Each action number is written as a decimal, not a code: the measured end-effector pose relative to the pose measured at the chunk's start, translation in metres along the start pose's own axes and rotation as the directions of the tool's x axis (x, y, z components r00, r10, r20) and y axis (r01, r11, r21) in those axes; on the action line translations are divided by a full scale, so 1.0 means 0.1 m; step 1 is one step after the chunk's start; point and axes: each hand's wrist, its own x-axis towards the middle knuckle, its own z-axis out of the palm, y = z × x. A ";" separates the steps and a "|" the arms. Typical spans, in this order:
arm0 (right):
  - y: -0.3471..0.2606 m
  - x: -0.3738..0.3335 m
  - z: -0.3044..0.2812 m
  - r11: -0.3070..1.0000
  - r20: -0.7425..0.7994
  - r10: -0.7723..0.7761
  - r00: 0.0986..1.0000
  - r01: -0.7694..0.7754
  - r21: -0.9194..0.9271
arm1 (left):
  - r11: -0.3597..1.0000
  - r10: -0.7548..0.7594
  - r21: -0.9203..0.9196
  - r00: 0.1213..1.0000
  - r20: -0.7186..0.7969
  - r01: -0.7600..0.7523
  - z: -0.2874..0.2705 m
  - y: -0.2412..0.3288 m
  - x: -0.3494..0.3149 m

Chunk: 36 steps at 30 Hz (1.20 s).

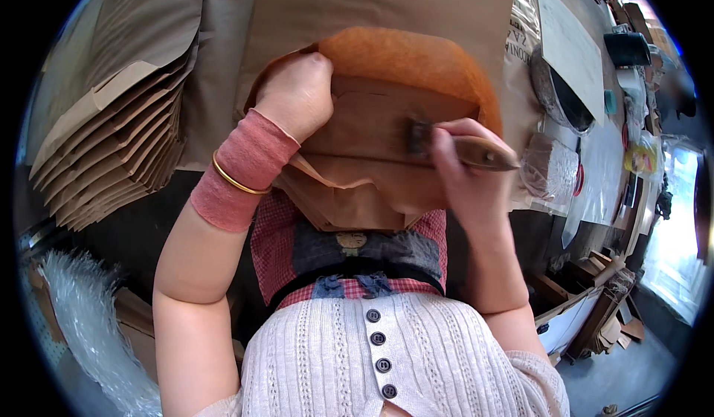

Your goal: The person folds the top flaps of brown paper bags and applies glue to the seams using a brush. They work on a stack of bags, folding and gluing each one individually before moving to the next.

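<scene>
My left hand [297, 94] presses down on a stack of brown paper bags [372, 131], fingers curled over its upper left edge; a red wristband and a gold bangle sit on that wrist. An orange felt-like pad [416, 56] lies under the bags and shows along their top edge. My right hand [465, 172] grips a wooden-handled brush [468, 149], its dark bristles touching the top bag's flap near the middle.
Folded brown paper bags [111, 142] are stacked in a fanned pile at left. A large brown paper sheet [372, 1] covers the table. At right are a round dark bowl [561, 94], a white board [569, 41] and a clear wrapped bundle [550, 168]. White bubble wrap [89, 320] lies lower left.
</scene>
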 end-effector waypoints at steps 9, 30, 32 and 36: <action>0.05 0.03 -0.48 0.919 -0.159 0.067 0.985 0.001 0.394 | 0.936 0.042 0.346 0.998 0.049 -0.056 -0.08 0.32 -0.02; 0.84 0.46 0.52 -0.266 0.230 -0.091 0.969 -0.246 0.932 | 0.933 0.167 0.356 0.936 -0.309 -0.049 0.38 -0.19 -0.43; 0.92 0.49 0.53 -0.257 0.228 -0.174 0.958 -0.268 0.929 | 0.952 0.134 0.306 0.937 -0.323 -0.030 0.43 -0.08 -0.43; 1.05 0.49 0.56 -0.234 0.238 -0.263 0.935 -0.301 0.925 | 0.978 0.095 0.198 0.982 -0.165 -0.062 0.54 0.11 -0.97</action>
